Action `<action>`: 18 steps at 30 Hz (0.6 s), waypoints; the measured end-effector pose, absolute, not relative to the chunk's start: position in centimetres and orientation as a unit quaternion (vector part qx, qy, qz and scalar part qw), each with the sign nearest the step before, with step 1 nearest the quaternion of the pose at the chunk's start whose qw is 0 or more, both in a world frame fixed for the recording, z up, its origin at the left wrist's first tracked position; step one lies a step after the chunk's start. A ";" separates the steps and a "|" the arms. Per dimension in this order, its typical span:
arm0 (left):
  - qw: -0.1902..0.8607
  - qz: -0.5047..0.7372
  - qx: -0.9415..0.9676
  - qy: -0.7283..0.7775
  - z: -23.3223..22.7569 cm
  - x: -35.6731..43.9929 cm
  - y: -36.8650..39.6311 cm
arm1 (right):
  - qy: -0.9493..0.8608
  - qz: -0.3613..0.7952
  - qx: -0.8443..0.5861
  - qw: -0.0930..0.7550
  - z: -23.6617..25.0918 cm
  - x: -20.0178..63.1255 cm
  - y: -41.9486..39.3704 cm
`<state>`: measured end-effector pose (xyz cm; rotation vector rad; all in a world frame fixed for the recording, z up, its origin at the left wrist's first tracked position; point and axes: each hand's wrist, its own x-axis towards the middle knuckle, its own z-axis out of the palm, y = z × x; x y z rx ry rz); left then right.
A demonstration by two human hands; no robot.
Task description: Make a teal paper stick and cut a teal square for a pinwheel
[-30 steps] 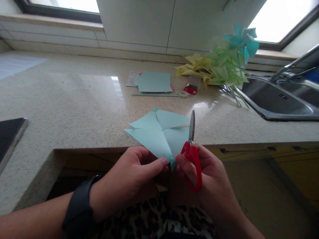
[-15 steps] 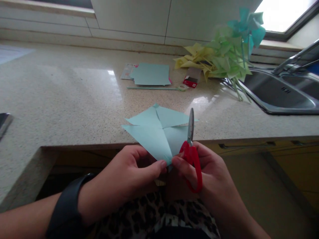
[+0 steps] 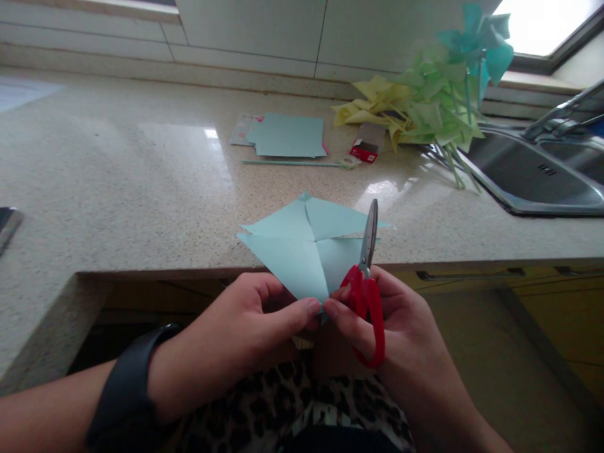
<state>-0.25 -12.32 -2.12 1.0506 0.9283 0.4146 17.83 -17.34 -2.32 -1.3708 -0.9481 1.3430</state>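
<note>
A light-blue paper square (image 3: 295, 255), slit in from its corners, is held flat just in front of the counter edge. My left hand (image 3: 264, 321) pinches its near corner between thumb and fingers. At the same corner, the thumb and fingertips of my right hand (image 3: 396, 321) also press the paper. Red-handled scissors (image 3: 374, 314) hang in my right hand too, blades upward and nearly closed, over the paper's right side. The far corner of the paper has a small crease. Fingers under the paper are partly hidden.
Behind the paper lie a stack of light-blue sheets (image 3: 290, 135), a thin stick (image 3: 290, 163), a tape roll (image 3: 349, 162) and a small red box (image 3: 364, 151). Yellow, green and blue paper pinwheels (image 3: 438, 100) lie beside the sink (image 3: 523, 198). A dark object (image 3: 8, 226) sits at far left.
Both thumbs have shifted slightly at the near corner, pressing it closer together. The scissors tilt a little more to the right. The view has moved slightly.
</note>
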 end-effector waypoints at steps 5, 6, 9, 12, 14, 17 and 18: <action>0.733 0.190 0.491 0.430 -1.9 -0.2 -12.4 | -0.388 0.550 -0.563 0.479 -2.4 17.8 -17.3; 0.734 0.190 0.491 0.429 -1.9 -0.2 -12.4 | -0.390 0.549 -0.564 0.478 -2.4 17.8 -17.3; 0.727 0.185 0.505 0.426 -1.8 -0.2 -12.5 | -0.399 0.540 -0.568 0.475 -2.4 17.8 -17.3; 0.723 0.182 0.516 0.422 -1.9 -0.3 -12.5 | -0.407 0.530 -0.574 0.473 -2.3 17.7 -17.3; 0.722 0.183 0.517 0.420 -2.0 -0.3 -12.5 | -0.410 0.527 -0.577 0.471 -2.3 17.7 -17.3; 0.728 0.182 0.514 0.415 -2.1 -0.3 -12.5 | -0.409 0.522 -0.581 0.471 -2.3 17.6 -17.4; 0.730 0.180 0.512 0.415 -2.1 -0.3 -12.5 | -0.409 0.521 -0.581 0.473 -2.3 17.6 -17.4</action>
